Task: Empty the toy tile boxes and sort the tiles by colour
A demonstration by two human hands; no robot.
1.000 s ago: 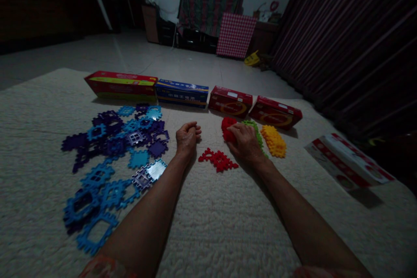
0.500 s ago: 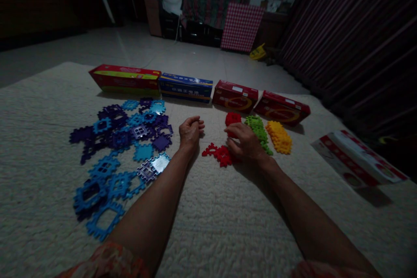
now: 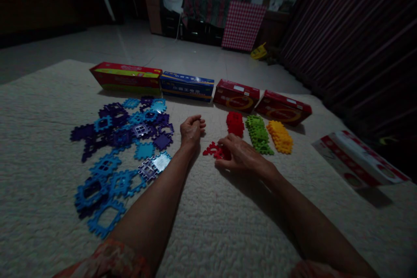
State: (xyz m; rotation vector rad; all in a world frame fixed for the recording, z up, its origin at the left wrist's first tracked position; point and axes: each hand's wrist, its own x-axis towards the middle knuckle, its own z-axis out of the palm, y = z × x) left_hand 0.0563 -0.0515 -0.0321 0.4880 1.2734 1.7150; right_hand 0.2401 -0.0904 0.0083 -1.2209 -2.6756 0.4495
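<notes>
My left hand (image 3: 193, 131) rests on the cream quilted mat with its fingers curled and nothing visible in them. My right hand (image 3: 239, 154) is over the loose red pieces (image 3: 213, 150), thumb and fingers apart around them; its fingertips partly hide the pieces. Just beyond it lies a red stack (image 3: 235, 123), with a green row (image 3: 258, 134) and a yellow row (image 3: 280, 137) of toothed pieces to its right. Left of my left hand spreads a pile of purple pieces (image 3: 114, 113) and blue pieces (image 3: 106, 165), several with window-like openings.
Along the back stand a red and yellow box (image 3: 127, 79), a blue box (image 3: 186, 87) and two dark red boxes (image 3: 236, 95). A white and red box (image 3: 360, 160) is at the right. Beyond the mat (image 3: 208, 230) is tiled floor.
My right hand has moved down from the red stack to the loose red pieces nearer me, uncovering the stack. My left hand has stayed in place.
</notes>
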